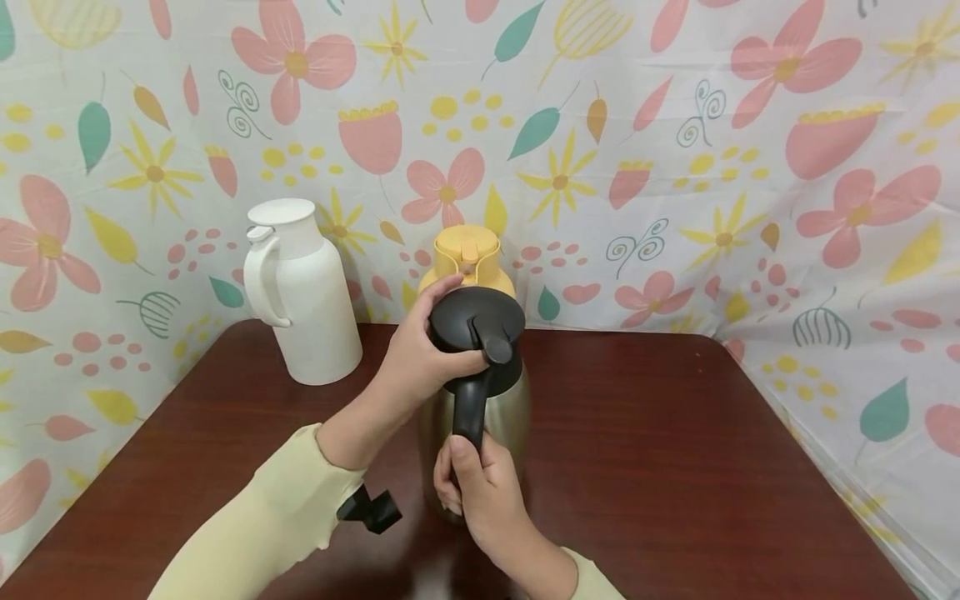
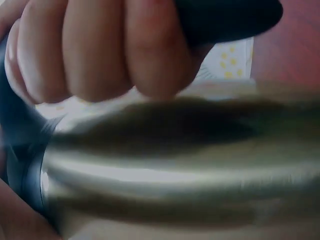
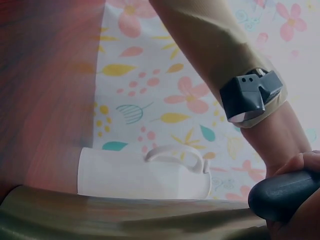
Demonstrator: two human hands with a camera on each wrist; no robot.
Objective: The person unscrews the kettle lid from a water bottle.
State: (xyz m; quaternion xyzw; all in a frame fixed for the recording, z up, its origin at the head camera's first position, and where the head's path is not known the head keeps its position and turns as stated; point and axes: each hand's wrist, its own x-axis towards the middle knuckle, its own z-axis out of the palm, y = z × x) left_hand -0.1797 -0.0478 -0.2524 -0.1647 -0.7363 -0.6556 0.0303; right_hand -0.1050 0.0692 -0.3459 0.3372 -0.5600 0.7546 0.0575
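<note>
A metallic gold-toned thermos jug (image 1: 513, 417) with a black lid (image 1: 472, 312) and black handle (image 1: 471, 408) stands in the middle of the table. My left hand (image 1: 416, 354) grips the lid from the left side, thumb across the near side by the lid's lever. My right hand (image 1: 487, 500) holds the handle lower down, fingers wrapped round it. In the left wrist view, right-hand fingers (image 2: 100, 50) curl round the handle above the shiny jug body (image 2: 175, 175). The handle's end (image 3: 282, 197) shows in the right wrist view.
A white jug (image 1: 311, 292) stands at the back left of the dark red-brown table (image 1: 637, 467). Behind the metallic jug is a yellow jug (image 1: 468, 250), partly hidden. A flowered cloth (image 1: 600, 167) hangs along the back and sides. A black camera (image 1: 371, 510) sits on the left wrist.
</note>
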